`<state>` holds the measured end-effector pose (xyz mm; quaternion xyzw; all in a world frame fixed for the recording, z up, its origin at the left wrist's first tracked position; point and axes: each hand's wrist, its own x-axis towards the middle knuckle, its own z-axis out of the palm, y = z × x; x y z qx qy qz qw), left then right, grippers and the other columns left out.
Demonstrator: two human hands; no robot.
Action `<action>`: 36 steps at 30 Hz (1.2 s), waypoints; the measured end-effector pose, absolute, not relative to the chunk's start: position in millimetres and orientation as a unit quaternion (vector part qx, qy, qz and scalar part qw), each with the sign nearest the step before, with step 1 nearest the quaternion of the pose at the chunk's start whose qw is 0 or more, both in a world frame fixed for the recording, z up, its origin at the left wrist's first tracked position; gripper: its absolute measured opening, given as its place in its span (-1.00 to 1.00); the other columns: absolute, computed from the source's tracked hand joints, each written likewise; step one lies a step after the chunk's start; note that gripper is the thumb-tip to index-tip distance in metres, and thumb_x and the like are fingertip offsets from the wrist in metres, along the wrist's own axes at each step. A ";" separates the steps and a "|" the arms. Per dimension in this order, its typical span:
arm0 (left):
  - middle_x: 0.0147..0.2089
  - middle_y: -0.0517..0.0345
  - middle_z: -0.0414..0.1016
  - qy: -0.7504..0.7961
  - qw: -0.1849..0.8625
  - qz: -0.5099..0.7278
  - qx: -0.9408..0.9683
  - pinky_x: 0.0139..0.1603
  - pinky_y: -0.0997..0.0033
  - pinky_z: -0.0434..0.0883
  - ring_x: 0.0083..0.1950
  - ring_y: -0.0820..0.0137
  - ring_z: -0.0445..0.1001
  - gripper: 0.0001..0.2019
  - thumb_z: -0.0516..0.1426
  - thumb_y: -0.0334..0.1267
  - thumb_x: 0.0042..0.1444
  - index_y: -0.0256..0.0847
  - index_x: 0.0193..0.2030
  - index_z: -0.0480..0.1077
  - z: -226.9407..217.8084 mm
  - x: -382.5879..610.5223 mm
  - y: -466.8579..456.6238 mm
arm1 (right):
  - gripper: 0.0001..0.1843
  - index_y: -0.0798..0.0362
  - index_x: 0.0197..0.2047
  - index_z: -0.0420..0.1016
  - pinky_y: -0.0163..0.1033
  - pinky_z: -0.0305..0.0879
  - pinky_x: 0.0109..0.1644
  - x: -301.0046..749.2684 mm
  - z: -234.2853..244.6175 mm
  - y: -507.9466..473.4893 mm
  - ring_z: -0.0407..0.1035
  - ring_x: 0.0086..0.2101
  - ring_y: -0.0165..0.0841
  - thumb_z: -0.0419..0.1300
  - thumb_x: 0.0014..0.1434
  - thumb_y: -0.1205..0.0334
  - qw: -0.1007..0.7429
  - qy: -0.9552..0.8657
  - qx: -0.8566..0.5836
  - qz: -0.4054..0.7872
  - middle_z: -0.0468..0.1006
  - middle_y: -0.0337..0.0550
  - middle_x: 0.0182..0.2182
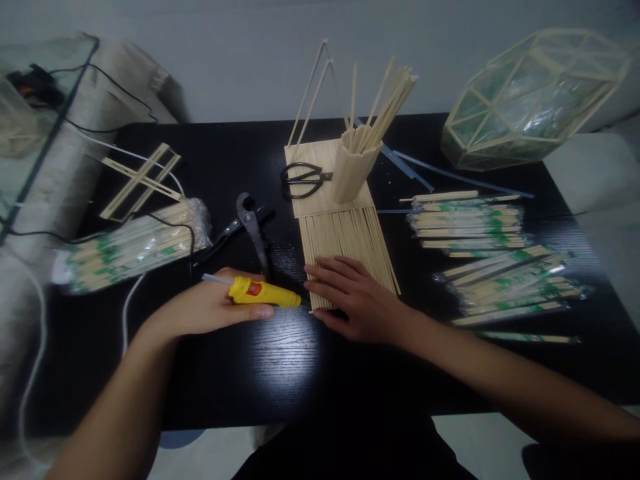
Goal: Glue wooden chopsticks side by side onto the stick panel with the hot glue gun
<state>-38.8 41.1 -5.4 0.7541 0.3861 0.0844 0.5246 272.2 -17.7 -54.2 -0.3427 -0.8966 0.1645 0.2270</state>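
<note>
My left hand (220,307) is closed around a yellow hot glue gun (267,293), with a pale glue stick poking out of its back. The nozzle points right, close to the near left edge of a row of wooden sticks (345,233) laid side by side. Across the near end of that row lies my right hand (355,300), its fingers stretched out and spread. Beyond the row is a flat stick panel (313,153), bearing black-handled scissors (303,180) and a stick-built cup (355,167) full of upright sticks.
Pliers (253,227) lie left of the panel, near a packed bundle of chopsticks (140,247) and a stick frame (143,180). Wrapped chopsticks (470,223) are at right. A faceted stick-and-film structure (530,100) stands at the back right. A white cable (127,313) runs at left.
</note>
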 end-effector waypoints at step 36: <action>-0.44 0.26 0.52 0.374 0.480 0.084 0.789 -0.47 0.49 0.34 -0.48 0.44 0.46 -0.66 0.34 0.04 0.33 -0.16 -0.32 0.52 -6.8 -29.3 37.0 | -0.60 0.06 0.34 0.57 0.17 0.34 0.52 270.7 -53.7 -16.1 0.36 0.44 -0.08 0.13 0.52 0.32 0.246 -0.892 -0.349 0.149 0.57 0.00 0.39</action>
